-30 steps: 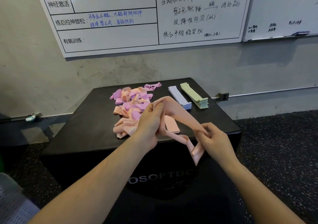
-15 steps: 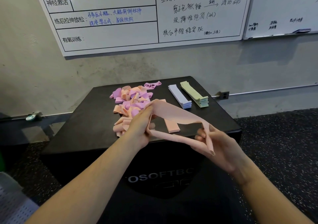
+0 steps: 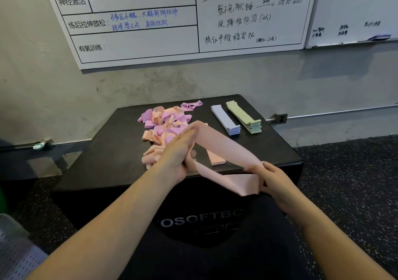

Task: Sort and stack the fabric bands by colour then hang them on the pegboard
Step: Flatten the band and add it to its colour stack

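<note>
Stretching between your hands, the peach band (image 3: 224,148) is gripped by your left hand (image 3: 178,152) and apparently pinched by your right hand (image 3: 273,178), near the box's (image 3: 107,150) front edge.

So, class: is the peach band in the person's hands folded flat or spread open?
Spread open: the peach band hangs as a loop between the left hand and right hand.
</note>
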A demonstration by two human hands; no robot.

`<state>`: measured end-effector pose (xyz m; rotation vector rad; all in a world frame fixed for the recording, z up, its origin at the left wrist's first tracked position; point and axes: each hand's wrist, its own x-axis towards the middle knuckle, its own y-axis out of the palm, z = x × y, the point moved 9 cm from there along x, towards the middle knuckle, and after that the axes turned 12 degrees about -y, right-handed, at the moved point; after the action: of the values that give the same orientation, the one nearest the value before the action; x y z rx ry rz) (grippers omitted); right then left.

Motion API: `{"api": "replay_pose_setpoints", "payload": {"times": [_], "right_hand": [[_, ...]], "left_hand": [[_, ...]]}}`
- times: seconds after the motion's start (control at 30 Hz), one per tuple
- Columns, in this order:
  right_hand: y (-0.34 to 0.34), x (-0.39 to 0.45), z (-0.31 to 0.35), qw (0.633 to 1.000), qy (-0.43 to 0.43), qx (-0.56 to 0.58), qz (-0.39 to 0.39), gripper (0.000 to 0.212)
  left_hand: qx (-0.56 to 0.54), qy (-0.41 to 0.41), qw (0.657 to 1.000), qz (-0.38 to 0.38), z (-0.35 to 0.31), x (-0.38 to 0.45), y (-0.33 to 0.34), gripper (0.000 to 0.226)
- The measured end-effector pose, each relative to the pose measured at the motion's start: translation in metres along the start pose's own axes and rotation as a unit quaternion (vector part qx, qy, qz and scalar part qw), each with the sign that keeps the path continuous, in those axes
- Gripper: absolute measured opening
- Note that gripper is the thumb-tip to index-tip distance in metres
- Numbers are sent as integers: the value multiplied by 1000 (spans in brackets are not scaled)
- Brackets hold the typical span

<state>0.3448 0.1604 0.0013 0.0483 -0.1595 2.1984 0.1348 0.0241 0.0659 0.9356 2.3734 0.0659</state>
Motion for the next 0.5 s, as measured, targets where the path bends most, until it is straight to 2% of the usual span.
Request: {"api": "replay_pose_setpoints", "payload": {"times": [0.07,0.13,0.27,0.43,0.5], "right_hand": [[12,-7,4,987,26,148,50,12],[15,-11,12,974,26,216,60,20],[17,-12,13,956,57,283,51,35],[20,-19,20,906,86,404,96,36],[17,-16,17,924,79,364,84,28]], "left_hand": [[-34,-3,999,-3,0,3,-6,28],[-64,-3,998,11,-1,1,-6,31],[-78,-2,997,6,0,-1,-4,49],[-71,14,997,-9,-3,-1,-5,56],[-53,15,998,-18,-4,2,-6,63]]}}
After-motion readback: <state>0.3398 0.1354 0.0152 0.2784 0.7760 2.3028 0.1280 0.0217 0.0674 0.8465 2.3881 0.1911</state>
